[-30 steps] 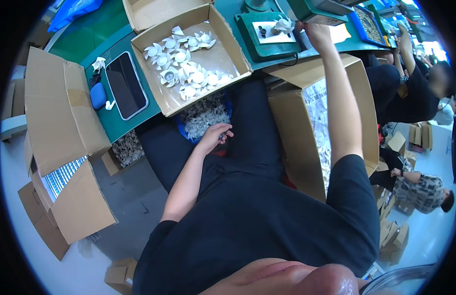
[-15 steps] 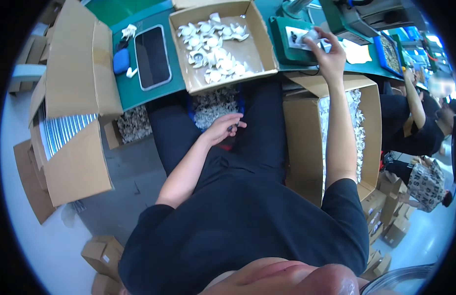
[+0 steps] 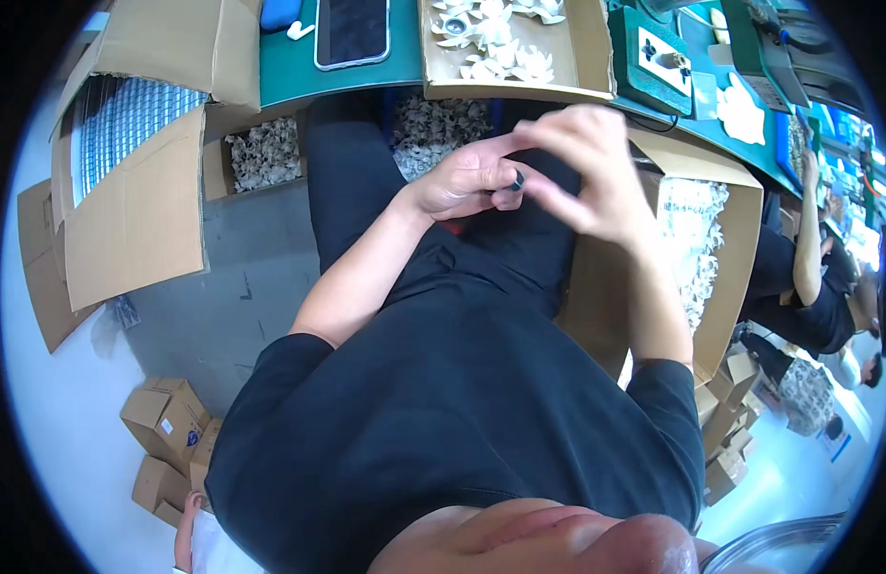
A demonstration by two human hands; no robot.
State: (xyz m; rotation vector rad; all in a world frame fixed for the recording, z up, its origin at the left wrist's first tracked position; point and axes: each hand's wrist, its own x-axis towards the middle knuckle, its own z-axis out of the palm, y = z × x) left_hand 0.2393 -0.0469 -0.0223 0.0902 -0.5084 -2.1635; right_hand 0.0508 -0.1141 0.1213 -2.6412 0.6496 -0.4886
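My left hand (image 3: 470,182) is in front of my lap, its fingers curled round a small dark piece (image 3: 517,180) whose end sticks out by the fingertips. What kind of piece it is cannot be made out. Close beside it, on the right, my right hand (image 3: 596,177) is blurred by motion. A gap shows between its thumb and fingers, and nothing is visible in it. Beyond the hands, white fan wheels (image 3: 495,33) lie in a shallow cardboard box (image 3: 581,48). A green fixture (image 3: 653,81) with a light top plate and a brass-coloured post (image 3: 672,60) stands right of the box.
A phone (image 3: 353,33), a blue case (image 3: 280,13) and a white earbud (image 3: 300,31) lie on the green bench (image 3: 290,77). Open cartons flank me, the right carton (image 3: 749,239) holding white parts. A blue bin of parts (image 3: 433,124) is under the bench. Another person (image 3: 825,297) sits at right.
My right hand has come back from the fixture to beside my left hand, and the fixture's post is now exposed. My left hand has risen slightly. The view has shifted, so the bench appears higher.
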